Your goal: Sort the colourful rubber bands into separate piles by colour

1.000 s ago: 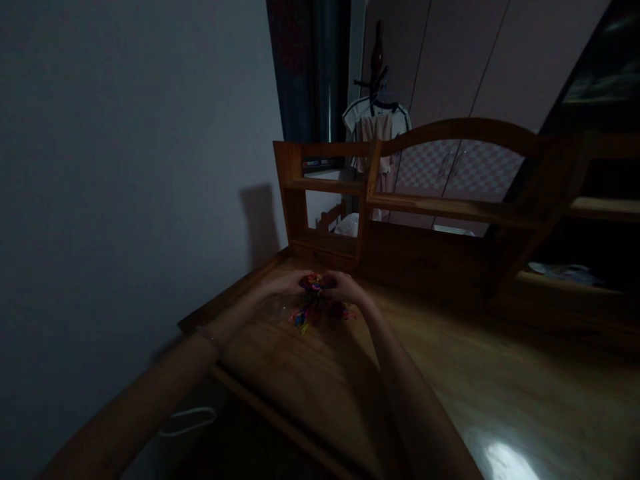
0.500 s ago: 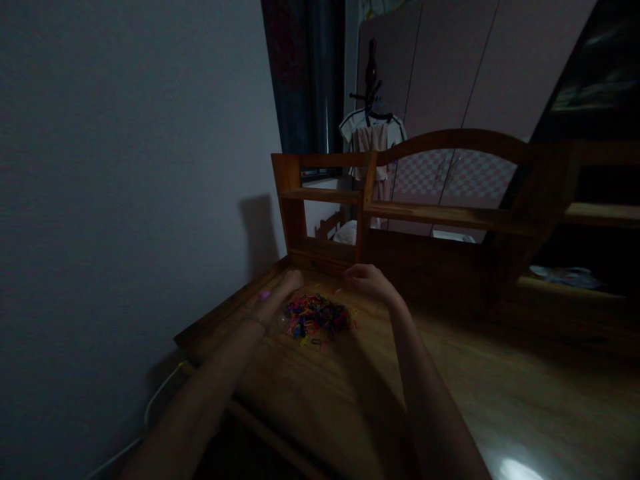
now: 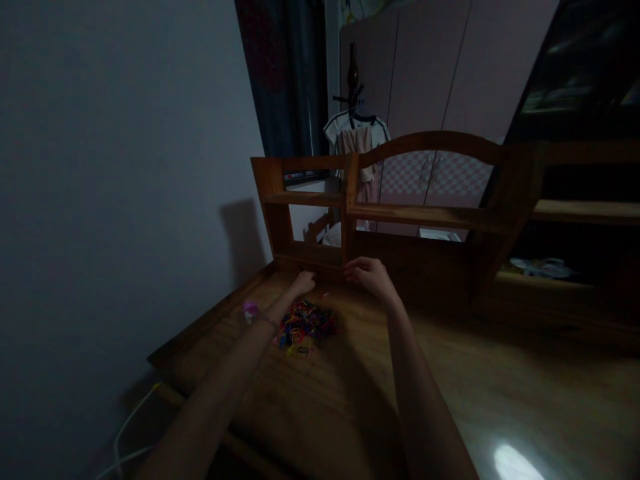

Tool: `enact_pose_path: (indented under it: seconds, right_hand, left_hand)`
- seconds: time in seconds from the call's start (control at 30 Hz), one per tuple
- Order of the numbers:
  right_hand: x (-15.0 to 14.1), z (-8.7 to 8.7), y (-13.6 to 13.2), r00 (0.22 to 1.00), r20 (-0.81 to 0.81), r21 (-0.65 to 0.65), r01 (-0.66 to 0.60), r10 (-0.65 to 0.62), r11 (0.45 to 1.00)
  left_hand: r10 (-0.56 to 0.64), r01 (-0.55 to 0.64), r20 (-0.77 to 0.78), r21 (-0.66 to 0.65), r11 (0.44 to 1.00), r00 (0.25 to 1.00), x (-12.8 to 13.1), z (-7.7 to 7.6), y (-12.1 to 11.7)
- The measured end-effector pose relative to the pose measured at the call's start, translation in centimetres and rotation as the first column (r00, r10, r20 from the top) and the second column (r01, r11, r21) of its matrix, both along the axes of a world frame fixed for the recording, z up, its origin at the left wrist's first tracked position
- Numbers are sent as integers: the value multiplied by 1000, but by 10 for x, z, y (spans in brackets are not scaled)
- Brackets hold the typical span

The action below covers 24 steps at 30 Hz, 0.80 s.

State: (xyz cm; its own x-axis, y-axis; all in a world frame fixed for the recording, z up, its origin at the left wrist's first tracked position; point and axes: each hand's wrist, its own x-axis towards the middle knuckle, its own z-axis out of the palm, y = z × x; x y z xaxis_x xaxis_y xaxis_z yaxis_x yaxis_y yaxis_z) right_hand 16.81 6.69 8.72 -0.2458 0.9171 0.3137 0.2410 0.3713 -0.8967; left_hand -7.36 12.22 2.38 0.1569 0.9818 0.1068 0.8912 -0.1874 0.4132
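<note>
A heap of small colourful plastic clips or rings (image 3: 307, 325), too blurred to tell which, lies on the wooden desk (image 3: 310, 407). My left hand (image 3: 304, 283) is just beyond the heap, its fingers closed; whatever it may hold does not show. To the right, my right hand (image 3: 369, 273) is raised above the desk near the shelf base, fingers bent and drawn together. Anything between those fingertips is too small to make out. A small light-coloured piece (image 3: 325, 294) lies between the hands. Beside my left wrist is a pink-topped clear object (image 3: 250, 310), partly hidden.
A wooden shelf unit (image 3: 430, 217) runs along the desk's back edge, close to both hands. The wall (image 3: 125, 200) borders the left side. A white cable (image 3: 123, 427) hangs off the near left corner. Something pale (image 3: 543, 268) sits in the right shelf.
The view has turned slightly right. My left hand has moved right and closer to my right hand, uncovering more of the pink-topped object. My right hand stays raised, fingers still bent.
</note>
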Motion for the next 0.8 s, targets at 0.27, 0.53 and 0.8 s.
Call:
enact_pose_path:
  seconds: [0.27, 0.53, 0.8]
  right_hand:
    - [-5, 1, -1, 1000, 14, 33, 3, -3, 999]
    - [-29, -22, -3, 915, 399, 98, 20, -57, 995]
    - [-95, -72, -29, 835, 549, 80, -86, 28, 993]
  left_hand:
    - [-125, 127, 34, -67, 990, 992, -10, -1, -16]
    - [-90, 74, 154, 103, 992, 984, -24, 28, -61]
    - [199, -405, 531, 305, 862, 824, -34, 21, -161]
